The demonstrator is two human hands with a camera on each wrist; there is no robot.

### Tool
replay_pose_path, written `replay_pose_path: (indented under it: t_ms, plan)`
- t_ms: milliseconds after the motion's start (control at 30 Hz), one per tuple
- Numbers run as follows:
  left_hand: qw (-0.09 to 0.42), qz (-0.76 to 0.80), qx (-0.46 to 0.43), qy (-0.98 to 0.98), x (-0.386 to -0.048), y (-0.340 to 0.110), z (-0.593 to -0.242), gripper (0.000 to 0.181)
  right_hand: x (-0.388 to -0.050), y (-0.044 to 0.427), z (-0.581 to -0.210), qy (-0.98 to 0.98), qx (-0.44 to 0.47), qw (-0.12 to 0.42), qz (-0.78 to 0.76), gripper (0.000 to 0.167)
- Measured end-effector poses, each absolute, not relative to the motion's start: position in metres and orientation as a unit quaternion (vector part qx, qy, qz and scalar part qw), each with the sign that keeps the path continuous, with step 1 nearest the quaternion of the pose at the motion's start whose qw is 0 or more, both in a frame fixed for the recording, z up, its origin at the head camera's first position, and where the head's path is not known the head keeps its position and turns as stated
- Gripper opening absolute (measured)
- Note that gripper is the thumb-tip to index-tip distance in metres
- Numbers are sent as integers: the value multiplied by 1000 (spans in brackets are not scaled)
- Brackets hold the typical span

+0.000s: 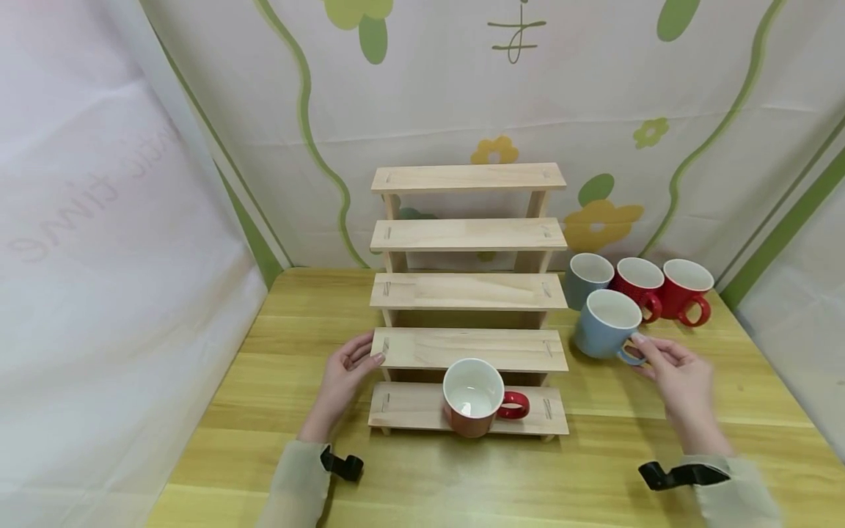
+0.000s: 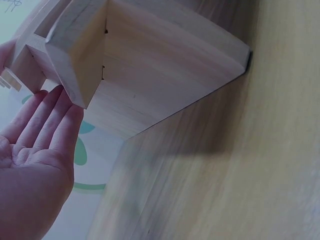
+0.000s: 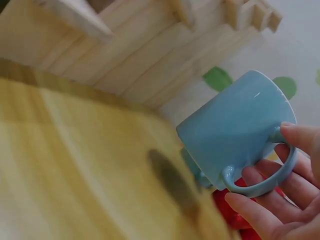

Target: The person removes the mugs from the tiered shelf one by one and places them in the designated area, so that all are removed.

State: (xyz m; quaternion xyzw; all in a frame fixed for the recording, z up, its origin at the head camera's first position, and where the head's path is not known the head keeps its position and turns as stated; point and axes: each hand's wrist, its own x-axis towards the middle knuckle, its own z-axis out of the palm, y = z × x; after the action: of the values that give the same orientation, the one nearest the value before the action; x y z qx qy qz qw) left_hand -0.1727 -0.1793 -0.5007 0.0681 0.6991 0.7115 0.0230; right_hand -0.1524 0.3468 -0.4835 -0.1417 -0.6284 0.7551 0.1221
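Right of frame centre, the blue mug is clear of the table; the right hand clamps its fingers on the handle, I judge for control; centre-left, the left hand lays straight fingers together against the rack, apparently steadying it.

The head view is bright and even, with small glare inside the near red mug. The left wrist view is dimmer; in the right one, a soft dark shadow falls on the worktop below the blue mug.
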Motion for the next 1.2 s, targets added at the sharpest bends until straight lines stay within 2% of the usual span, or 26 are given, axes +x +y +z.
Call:
replay_pose_path:
  t_ms: [167, 367, 1200]
  plan:
    - [23, 714, 69, 697, -173, -179, -501, 52, -149, 344, -495, -637, -174, 116, 742, 17]
    - [19, 714, 68, 696, -173, -178, -500, 52, -144, 342, -501, -622, -183, 133, 750, 18]
    - [14, 731, 65, 679, -171, -176, -499, 51, -135, 325, -509, -638, -227, 144, 722, 26]
